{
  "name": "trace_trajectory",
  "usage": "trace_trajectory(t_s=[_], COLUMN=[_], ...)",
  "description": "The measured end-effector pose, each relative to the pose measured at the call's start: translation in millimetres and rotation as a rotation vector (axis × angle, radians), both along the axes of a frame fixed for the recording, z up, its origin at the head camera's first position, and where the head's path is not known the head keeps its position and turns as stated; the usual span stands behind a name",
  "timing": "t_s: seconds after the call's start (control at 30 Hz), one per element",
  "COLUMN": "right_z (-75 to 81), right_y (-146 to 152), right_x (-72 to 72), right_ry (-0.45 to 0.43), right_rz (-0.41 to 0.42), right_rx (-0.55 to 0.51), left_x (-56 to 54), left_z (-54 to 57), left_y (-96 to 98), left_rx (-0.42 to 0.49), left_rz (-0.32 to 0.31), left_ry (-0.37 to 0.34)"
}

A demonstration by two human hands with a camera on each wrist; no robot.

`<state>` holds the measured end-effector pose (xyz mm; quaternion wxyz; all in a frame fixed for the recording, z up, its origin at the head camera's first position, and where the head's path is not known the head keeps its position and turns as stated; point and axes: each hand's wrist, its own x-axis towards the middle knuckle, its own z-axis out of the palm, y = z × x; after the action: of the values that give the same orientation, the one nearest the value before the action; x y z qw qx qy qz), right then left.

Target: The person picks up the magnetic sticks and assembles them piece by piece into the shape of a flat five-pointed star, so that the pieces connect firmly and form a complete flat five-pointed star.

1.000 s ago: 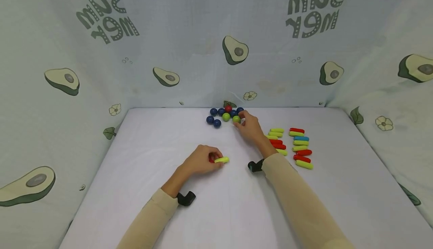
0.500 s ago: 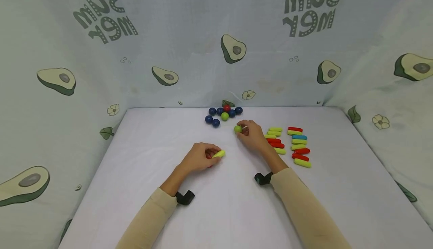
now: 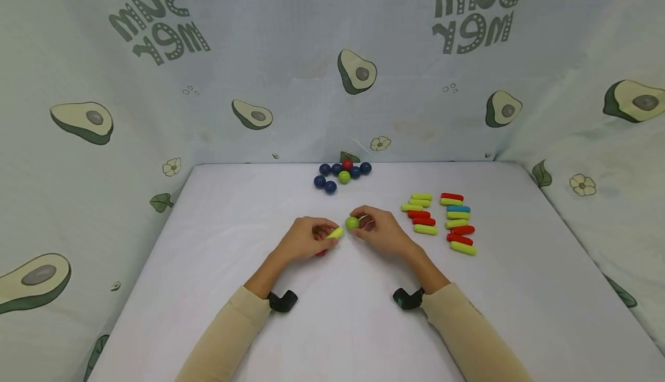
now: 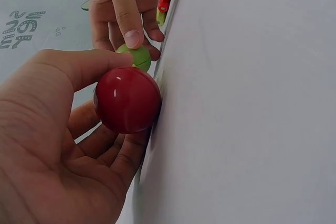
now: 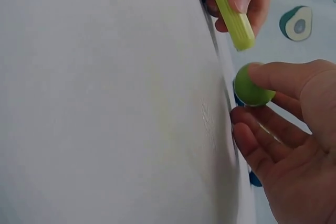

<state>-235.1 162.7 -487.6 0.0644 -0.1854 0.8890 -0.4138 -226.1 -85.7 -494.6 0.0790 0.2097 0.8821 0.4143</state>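
Fingers (image 5: 249, 142) of the right hand (image 3: 381, 231) are clamped on a green ball (image 3: 352, 223), held near the yellow stick (image 5: 234, 19), which is gripped with a red ball (image 4: 127, 99) by the left hand (image 3: 306, 239). All are judged light and stiff; the glossy balls, likely slippery, are best pinched across their middles.

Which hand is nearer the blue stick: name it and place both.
Right. The right hand is left of the blue stick, with a column of yellow and red sticks between them; the left hand is farther left, beyond the right hand.
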Motion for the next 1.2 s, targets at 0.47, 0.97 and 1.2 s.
trace_trajectory(t_s=[0.47,0.97,1.2], right_z=[-1.8,14.1,18.8], right_y=[-9.0,37.4,83.6], right_x=[11.8,29.1,37.9], right_ry=[0.030,0.055,0.137], right_rz=[0.043,-0.153,-0.262], right_rx=[-0.001,0.100,0.184], left_x=[-2.7,-0.6,0.2], left_z=[4.6,6.5,6.0], left_y=[4.2,3.5,1.9], left_rx=[-0.010,0.007,-0.018], left_rz=[-0.077,-0.061,-0.076], left_ry=[0.013,0.005,0.010])
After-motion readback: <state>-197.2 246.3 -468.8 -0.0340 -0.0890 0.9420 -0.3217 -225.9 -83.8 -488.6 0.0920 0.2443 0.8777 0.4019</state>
